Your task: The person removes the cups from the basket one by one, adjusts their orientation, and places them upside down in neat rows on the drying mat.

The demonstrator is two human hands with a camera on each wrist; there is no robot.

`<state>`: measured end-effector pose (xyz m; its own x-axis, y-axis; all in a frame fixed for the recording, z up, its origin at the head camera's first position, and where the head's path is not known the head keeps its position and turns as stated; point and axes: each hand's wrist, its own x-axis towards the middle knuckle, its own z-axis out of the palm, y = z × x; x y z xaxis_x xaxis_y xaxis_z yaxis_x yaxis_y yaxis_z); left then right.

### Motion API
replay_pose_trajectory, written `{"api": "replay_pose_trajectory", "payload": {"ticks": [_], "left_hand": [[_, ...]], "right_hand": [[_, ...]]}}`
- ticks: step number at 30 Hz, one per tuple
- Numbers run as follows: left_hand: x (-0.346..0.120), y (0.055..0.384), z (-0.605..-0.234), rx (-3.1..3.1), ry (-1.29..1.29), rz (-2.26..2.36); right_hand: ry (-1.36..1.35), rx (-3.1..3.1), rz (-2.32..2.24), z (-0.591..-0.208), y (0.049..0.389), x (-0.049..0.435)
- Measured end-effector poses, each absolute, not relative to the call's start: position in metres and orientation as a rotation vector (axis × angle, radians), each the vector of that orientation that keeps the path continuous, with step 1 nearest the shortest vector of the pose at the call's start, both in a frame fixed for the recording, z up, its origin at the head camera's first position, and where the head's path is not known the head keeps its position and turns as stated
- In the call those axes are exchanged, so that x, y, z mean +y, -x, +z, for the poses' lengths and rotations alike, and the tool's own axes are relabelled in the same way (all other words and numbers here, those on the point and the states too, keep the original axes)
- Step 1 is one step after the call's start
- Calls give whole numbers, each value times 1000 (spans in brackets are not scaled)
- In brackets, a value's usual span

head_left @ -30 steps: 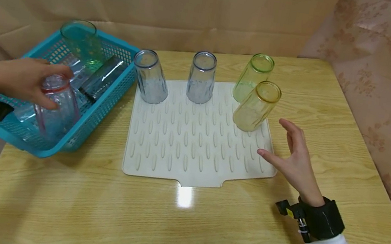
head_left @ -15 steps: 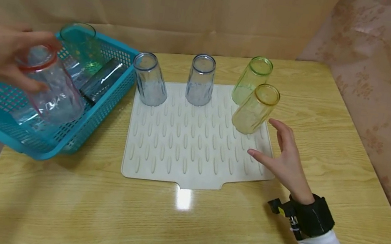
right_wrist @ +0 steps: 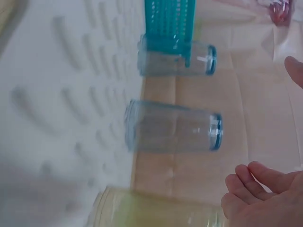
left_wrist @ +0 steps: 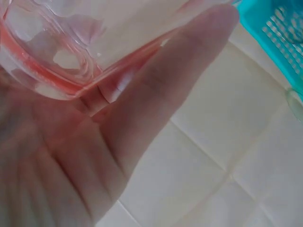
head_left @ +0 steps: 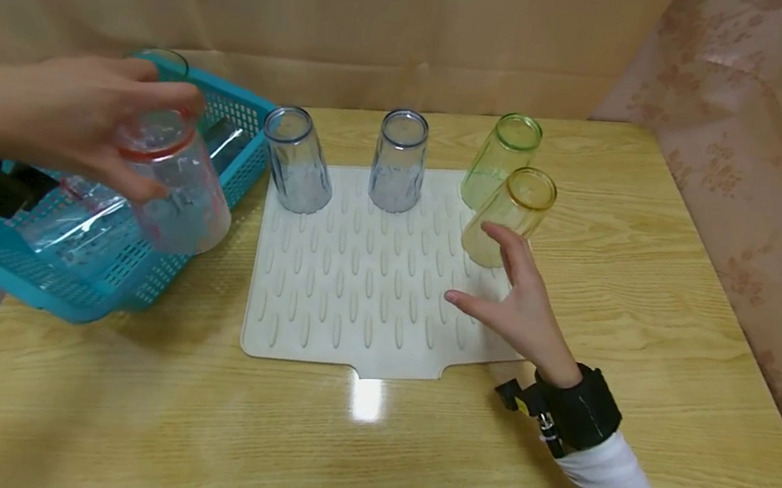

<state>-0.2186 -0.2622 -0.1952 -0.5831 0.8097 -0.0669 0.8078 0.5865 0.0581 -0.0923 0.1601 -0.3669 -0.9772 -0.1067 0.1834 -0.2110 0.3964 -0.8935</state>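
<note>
L hand grips a red-rimmed glass, tilted, over the mat-side edge of the blue basket. R hand, spread wide, is over the white mat nr the yellow glass.

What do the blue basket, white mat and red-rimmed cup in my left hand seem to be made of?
Blue basket: likely molded plastic, slightly glossy; evenly colored walls pierced by regular holes.
White mat: probably silicone or soft plastic, matte; its rows of ridges look molded in.
Red-rimmed cup: glass or hard clear plastic, smooth and shiny; see-through with highlights, so either fits.
</note>
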Motion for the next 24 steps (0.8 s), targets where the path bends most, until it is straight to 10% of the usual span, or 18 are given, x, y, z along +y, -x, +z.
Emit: {"api": "replay_pose_trajectory", "payload": {"ticks": [24], "left_hand": [[-175, 212, -213, 2491, -1372, 218]], "right_hand": [[-588, -2630, 1605, -352, 135, 78]]}}
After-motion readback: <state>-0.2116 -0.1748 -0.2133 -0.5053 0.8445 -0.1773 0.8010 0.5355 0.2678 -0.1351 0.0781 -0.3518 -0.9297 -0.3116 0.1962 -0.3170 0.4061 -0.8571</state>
